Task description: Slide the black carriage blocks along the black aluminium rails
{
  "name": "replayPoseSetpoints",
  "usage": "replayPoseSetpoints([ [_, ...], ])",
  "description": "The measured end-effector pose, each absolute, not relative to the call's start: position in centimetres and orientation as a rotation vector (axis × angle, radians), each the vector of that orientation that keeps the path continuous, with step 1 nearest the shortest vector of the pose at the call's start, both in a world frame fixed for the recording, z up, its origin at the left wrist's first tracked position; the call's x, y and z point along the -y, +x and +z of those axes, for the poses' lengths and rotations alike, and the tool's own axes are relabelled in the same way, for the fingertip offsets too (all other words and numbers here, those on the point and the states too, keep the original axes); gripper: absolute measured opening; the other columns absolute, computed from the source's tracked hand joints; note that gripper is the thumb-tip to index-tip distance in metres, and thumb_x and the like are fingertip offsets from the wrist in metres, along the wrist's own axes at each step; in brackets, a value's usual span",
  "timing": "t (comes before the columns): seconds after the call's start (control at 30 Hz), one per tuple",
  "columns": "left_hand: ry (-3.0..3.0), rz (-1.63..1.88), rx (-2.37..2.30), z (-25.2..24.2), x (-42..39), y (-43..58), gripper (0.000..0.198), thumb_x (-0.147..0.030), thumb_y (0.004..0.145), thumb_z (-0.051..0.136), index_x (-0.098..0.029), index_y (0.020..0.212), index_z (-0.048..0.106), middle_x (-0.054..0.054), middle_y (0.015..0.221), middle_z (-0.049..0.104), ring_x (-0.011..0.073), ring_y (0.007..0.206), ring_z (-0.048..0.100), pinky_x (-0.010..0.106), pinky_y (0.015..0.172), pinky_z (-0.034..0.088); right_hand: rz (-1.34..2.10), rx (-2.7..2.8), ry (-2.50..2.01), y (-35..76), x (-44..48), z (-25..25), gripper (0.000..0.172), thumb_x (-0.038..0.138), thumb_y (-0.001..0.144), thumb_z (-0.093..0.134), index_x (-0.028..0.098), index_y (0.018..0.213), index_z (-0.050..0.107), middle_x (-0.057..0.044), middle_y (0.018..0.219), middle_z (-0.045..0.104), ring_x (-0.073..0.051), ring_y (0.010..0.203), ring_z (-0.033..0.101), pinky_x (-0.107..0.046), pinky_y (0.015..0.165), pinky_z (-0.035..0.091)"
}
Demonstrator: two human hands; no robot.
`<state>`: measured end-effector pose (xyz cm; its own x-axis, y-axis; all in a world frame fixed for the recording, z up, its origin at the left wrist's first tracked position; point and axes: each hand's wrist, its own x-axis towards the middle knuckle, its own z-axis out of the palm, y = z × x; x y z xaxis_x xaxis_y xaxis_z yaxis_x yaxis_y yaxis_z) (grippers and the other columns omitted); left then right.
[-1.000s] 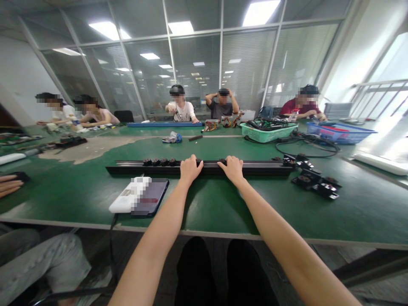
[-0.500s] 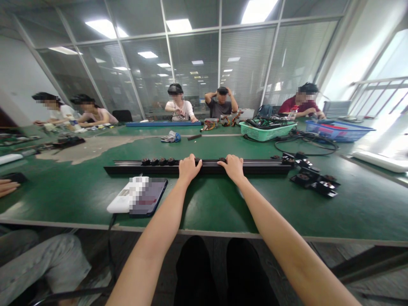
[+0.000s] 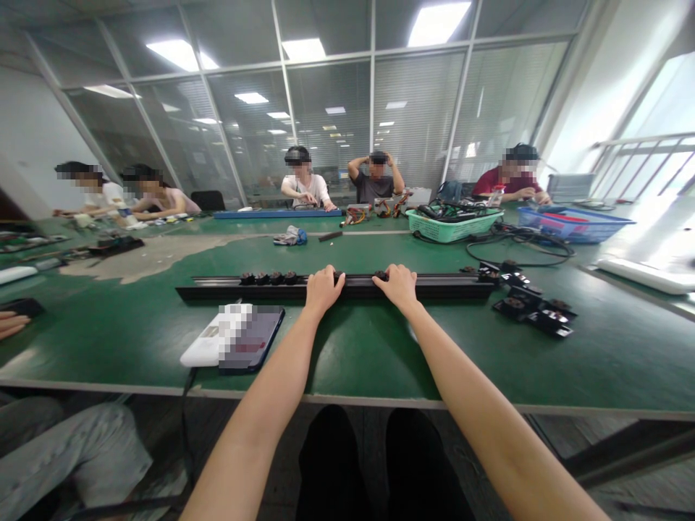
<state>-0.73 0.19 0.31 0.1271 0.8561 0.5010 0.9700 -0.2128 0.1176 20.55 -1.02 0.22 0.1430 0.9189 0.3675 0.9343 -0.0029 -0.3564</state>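
A long black metal rail [image 3: 358,290] lies crosswise on the green table before me, with several small black parts [image 3: 276,278] seated in a row along its left half. Over the rail's middle, my left hand [image 3: 323,291] has its fingers closed round a small black part, mostly hidden by the thumb and fingers. A short way to its right, my right hand [image 3: 399,286] grips another small black part [image 3: 380,275] in the rail. Both thumbs point inward, and bare rail shows between the hands.
Several loose black bracket pieces [image 3: 515,302] lie off the rail's right end. A phone [image 3: 253,340] and a white device [image 3: 209,344] are at front left. Farther back stand a green basket [image 3: 453,226] and a blue basket [image 3: 575,224]. Co-workers sit across the table.
Both hands stay in nearly the same places on the rail, and the view has shifted slightly. A co-worker across the table has lowered one hand.
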Motion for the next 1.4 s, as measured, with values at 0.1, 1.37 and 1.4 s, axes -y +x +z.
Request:
replayPoseSetpoints([
  [0.1, -2.168, -0.696, 1.797, 0.2, -0.3, -0.8, 0.033, -0.047, 0.106, 0.042, -0.019, 0.111, 0.059, 0.014, 0.109, 0.075, 0.0292, 0.107, 0.07, 0.038, 0.093, 0.046, -0.042, 1.762, -1.92, 20.8, 0.9, 0.2, 0.039, 0.05, 0.097, 0.057, 0.014, 0.109, 0.067, -0.018, 0.122, 0.068, -0.031, 0.116, 0.06, -0.042, 0.098, 0.036],
  [1.37, -2.172, -0.732, 1.755, 0.0, -0.4, -0.9, 0.028, -0.046, 0.102, 0.051, -0.021, 0.109, 0.06, 0.013, 0.107, 0.076, 0.0304, 0.104, 0.07, 0.039, 0.089, 0.046, -0.084, 1.749, -2.025, 20.7, 1.9, 1.0, 0.044, 0.045, 0.096, 0.052, 0.009, 0.12, 0.063, -0.023, 0.123, 0.068, -0.036, 0.119, 0.062, -0.045, 0.102, 0.038],
  [1.4, -2.174, -0.733, 1.756, 0.0, -0.4, -0.9, 0.028, -0.046, 0.102, 0.051, -0.021, 0.11, 0.06, 0.012, 0.108, 0.076, 0.0304, 0.104, 0.07, 0.039, 0.089, 0.046, -0.083, 1.751, -2.028, 20.7, 1.9, 1.0, 0.044, 0.045, 0.096, 0.052, 0.009, 0.12, 0.063, -0.023, 0.123, 0.068, -0.036, 0.119, 0.062, -0.045, 0.102, 0.038],
])
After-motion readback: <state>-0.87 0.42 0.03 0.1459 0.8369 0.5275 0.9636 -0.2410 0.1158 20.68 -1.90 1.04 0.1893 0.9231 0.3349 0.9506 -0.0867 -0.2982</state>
